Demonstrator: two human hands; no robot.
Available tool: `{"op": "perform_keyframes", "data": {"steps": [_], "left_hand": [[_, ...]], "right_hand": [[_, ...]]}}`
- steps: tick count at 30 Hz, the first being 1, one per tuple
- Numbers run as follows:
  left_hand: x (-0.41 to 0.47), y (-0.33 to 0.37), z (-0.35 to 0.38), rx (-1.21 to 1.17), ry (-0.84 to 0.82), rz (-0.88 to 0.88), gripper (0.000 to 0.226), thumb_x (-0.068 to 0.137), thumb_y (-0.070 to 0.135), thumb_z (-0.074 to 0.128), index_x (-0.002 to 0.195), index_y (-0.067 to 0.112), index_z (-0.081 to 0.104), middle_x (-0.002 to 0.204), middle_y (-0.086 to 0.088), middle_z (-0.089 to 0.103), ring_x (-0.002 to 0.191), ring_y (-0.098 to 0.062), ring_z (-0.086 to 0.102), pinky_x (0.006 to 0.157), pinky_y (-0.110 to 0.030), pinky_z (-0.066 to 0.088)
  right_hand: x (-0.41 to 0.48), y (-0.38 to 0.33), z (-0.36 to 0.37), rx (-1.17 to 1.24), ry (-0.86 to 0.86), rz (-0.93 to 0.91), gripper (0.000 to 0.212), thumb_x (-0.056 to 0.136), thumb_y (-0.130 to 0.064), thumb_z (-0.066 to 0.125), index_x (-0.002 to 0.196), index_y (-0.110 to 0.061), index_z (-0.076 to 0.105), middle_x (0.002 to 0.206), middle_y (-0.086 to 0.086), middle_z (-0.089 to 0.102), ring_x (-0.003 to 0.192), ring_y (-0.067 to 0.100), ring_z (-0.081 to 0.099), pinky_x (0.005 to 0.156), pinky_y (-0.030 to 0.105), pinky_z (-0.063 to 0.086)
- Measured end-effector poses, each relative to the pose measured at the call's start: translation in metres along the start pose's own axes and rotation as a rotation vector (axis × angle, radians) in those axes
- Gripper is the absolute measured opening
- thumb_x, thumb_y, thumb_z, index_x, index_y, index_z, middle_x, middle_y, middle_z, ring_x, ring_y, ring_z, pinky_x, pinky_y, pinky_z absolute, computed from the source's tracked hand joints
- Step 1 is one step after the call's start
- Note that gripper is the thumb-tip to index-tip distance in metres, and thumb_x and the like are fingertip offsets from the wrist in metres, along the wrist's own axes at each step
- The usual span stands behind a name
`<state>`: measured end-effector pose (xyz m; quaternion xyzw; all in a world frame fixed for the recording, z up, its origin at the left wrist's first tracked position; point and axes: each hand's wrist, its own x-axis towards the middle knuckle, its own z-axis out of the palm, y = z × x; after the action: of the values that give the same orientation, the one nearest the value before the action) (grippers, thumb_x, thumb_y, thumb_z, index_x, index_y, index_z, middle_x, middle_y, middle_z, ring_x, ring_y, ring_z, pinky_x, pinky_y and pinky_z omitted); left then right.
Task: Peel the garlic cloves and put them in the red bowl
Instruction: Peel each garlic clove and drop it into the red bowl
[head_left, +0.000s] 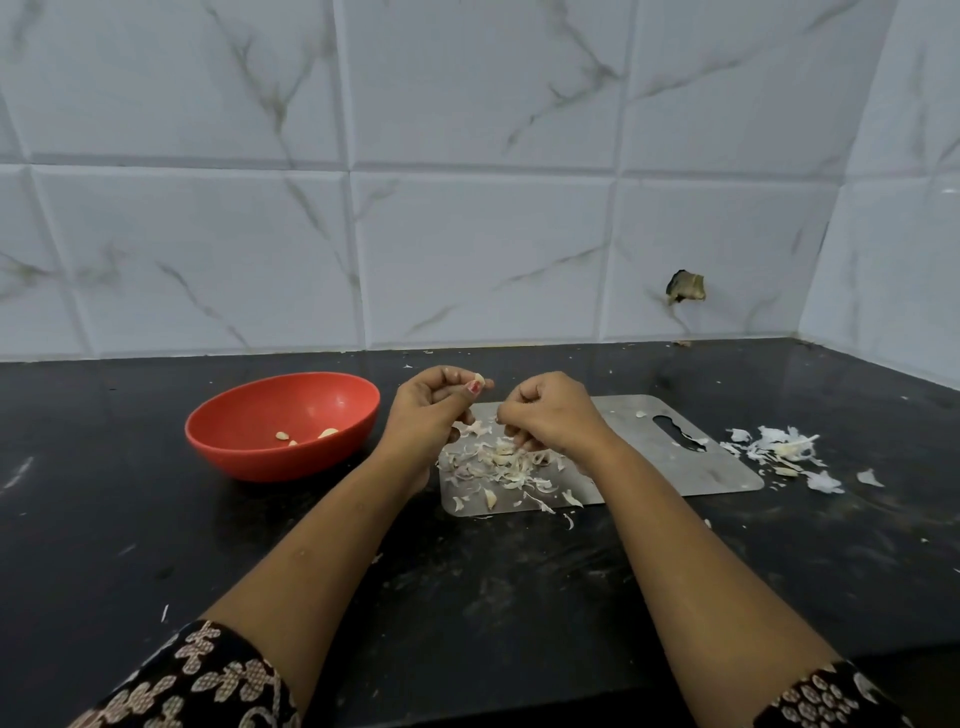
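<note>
While my left hand (431, 410) pinches a small pale garlic clove (479, 381) between the thumb and curled fingers (451, 376), raised above the left end of the flat stainless-steel cutting board (691, 467), I judge the step in hand to be stripping the last skin from that clove. My right hand (550, 415) sits just beside the left, fingers curled narrow and pointing down at the heap of papery white garlic skins (498, 462) on the board. I cannot tell whether they grip a strip of skin or nothing.

Procedure as I would run it:

1. Hold the clove by its sides only, so that the tip and root end stay exposed to the right hand.
2. Catch the loose skin edge with a fingernail and pull along the clove, not across it. Dry skin probably tears into flakes otherwise.
3. Work over the board so that scraps fall on the heap and not on the black stone table (156, 519).
4. Check the clove for clinging film before release.
5. Carry it left to the round red plastic bowl (218, 410), which stands on the table just beside the board's left edge and holds a few peeled cloves (328, 432). Release low over the bowl so that the clove does not bounce out.

A second pile of white skins (779, 446) lies on the table off the board's right edge.
</note>
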<state>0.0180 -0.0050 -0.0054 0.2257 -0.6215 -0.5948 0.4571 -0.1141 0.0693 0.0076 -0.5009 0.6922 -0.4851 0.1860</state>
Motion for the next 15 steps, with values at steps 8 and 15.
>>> {"op": "perform_keyframes", "data": {"steps": [8,15], "left_hand": [[-0.0033,0.0023,-0.0012,0.125,0.031,0.004,0.002,0.086,0.003,0.068,0.086,0.005,0.067,0.078,-0.007,0.069,0.046,0.003,0.053,0.045,-0.010,0.039],[-0.0017,-0.0019,-0.0019,0.196,0.058,0.021,0.011,0.076,0.000,0.077,0.082,0.007,0.071,0.069,-0.004,0.068,0.052,0.002,0.059,0.051,-0.010,0.043]], "right_hand": [[-0.0003,-0.0006,-0.0039,-0.081,0.010,-0.071,0.029,0.090,0.002,0.045,0.084,-0.011,0.072,0.079,0.001,0.063,0.067,0.012,0.055,0.058,0.025,0.056],[0.0004,-0.0013,0.0001,0.123,-0.011,-0.133,0.012,0.095,-0.010,0.061,0.101,-0.007,0.071,0.084,0.006,0.068,0.065,0.004,0.061,0.057,0.018,0.052]]}}
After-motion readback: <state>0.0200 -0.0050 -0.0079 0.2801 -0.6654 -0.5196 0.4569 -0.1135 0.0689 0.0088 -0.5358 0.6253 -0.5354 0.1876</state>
